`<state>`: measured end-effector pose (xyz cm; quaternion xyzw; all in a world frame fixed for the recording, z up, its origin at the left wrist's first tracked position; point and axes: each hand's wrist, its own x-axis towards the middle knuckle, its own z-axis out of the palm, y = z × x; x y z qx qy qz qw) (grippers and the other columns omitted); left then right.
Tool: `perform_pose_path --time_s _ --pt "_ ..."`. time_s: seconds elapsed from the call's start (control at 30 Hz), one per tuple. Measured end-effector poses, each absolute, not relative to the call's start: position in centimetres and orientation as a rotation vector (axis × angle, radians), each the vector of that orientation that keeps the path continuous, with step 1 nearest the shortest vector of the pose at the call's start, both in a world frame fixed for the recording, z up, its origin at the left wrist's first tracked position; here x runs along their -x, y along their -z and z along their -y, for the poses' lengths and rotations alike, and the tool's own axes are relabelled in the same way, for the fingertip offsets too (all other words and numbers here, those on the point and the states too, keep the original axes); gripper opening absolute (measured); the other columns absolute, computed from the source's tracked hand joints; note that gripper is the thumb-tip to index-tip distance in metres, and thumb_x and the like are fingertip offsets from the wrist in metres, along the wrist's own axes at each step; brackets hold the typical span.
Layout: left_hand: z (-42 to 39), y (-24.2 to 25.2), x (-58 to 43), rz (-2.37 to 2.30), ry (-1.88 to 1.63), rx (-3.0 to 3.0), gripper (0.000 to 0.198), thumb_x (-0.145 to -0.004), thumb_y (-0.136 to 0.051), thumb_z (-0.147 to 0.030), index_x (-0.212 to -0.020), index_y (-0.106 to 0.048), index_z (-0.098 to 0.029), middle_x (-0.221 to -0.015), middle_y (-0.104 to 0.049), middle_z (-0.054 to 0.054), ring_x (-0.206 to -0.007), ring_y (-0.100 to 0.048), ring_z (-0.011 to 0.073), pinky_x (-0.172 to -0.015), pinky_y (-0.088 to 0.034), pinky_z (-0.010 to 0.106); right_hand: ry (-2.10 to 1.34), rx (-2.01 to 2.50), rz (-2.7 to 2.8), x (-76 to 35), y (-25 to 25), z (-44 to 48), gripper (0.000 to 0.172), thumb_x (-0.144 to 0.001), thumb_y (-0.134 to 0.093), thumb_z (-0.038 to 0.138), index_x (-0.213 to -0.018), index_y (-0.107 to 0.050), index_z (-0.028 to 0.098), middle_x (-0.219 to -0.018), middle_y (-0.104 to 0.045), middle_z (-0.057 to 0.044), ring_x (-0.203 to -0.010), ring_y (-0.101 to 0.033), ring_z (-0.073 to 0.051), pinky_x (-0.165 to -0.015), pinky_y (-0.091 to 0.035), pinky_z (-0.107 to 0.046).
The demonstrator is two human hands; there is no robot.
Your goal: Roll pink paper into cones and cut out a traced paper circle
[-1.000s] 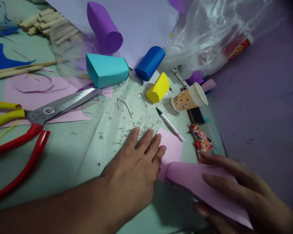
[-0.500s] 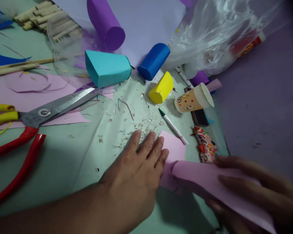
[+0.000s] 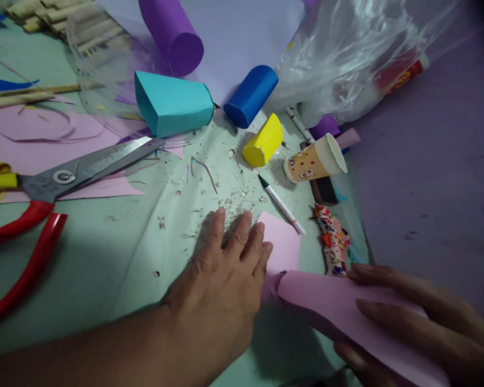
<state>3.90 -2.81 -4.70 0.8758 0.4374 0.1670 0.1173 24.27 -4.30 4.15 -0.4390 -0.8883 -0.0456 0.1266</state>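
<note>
My left hand (image 3: 226, 285) lies flat on the table, fingers stretched out, its fingertips at the left edge of a flat piece of pink paper (image 3: 280, 239). My right hand (image 3: 419, 317) is wrapped round a pink paper tube (image 3: 339, 301), which it holds tilted. The tube's narrow far end rests against the pink piece. Just beyond that piece lies a white marker (image 3: 281, 204) with a green tip. Large scissors (image 3: 76, 169) with red and yellow handles lie spread at the left.
Paper shapes stand beyond the hands: teal (image 3: 181, 107), purple (image 3: 177, 40), blue (image 3: 252, 95) and yellow (image 3: 264, 141). A tilted paper cup (image 3: 314, 159), a floral cloth item (image 3: 333, 236) and a clear plastic bag (image 3: 347, 59) lie at the right. Rolled sticks (image 3: 52, 16) are at the far left.
The whole view has shifted slightly, so the table items sit a little further left and higher. Both hands keep nearly the same pose, with the pink tube still in my right hand.
</note>
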Motion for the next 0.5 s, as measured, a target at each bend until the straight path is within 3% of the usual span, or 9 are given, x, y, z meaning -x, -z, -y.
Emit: perform_pose_path --time_s 0.3,0.5 --pt "3.24 4.77 -4.02 -1.308 -0.535 -2.592 0.063 -0.07 -0.059 -0.035 -0.128 -0.051 -0.011 -0.14 -0.042 0.02 -0.131 -0.029 0.043 -0.104 -0.009 0.065 0.094 1.326 2.546 -24.07 -3.57 4.89 0.023 -0.074 -0.065 0.03 -0.096 -0.059 0.026 -0.112 -0.06 -0.005 -0.089 -0.062 -0.023 -0.06 -0.056 -0.035" --pt "2.93 4.68 -3.91 -1.281 -0.54 -2.563 0.061 -0.071 -0.058 -0.035 -0.127 -0.053 -0.012 -0.14 -0.042 0.018 -0.131 -0.03 0.0421 -0.103 -0.012 0.064 0.125 1.199 2.622 -24.16 -3.35 4.28 0.024 -0.07 -0.069 0.02 -0.093 -0.062 0.024 -0.107 -0.062 -0.008 -0.083 -0.064 -0.023 -0.057 -0.055 -0.035"
